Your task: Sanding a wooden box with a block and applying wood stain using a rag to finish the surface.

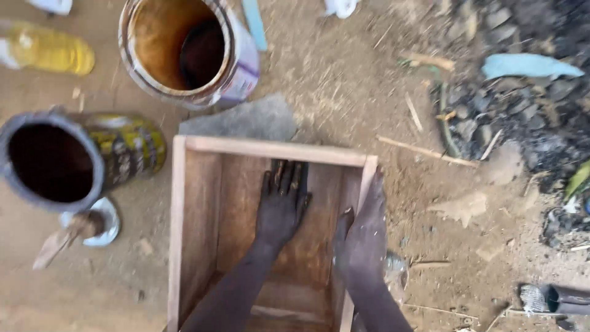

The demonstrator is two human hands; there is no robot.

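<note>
- An open wooden box (203, 203) was seen on the bare dirt ground (344, 80), its far rim close to a flat grey stone (246, 120), and its nearer end was cut off by the bottom of the view.
- Two open tins were stood off the box's far left corner: a large tin (184, 49) with an ochre-stained inside, and a dark-mouthed tin (74, 160) with a yellow printed side.
- A yellowish plastic bottle (49, 52) was laid at the far left, and a small lid with a brush-like tool (86, 227) was set just beside the dark tin.
- The left hand (283, 200) was pressed flat, fingers spread, on the inner floor of the box near its far wall; nothing was clamped in it.
- The right hand (362, 237) was laid over the right wall, thumb inside and fingers outside; whether anything was held in it could not be told.
- The hands were kept apart. The rubbing would be judged best done with long, even strokes along the grain, the wall being steadied so the box was not shifted on the dirt.
</note>
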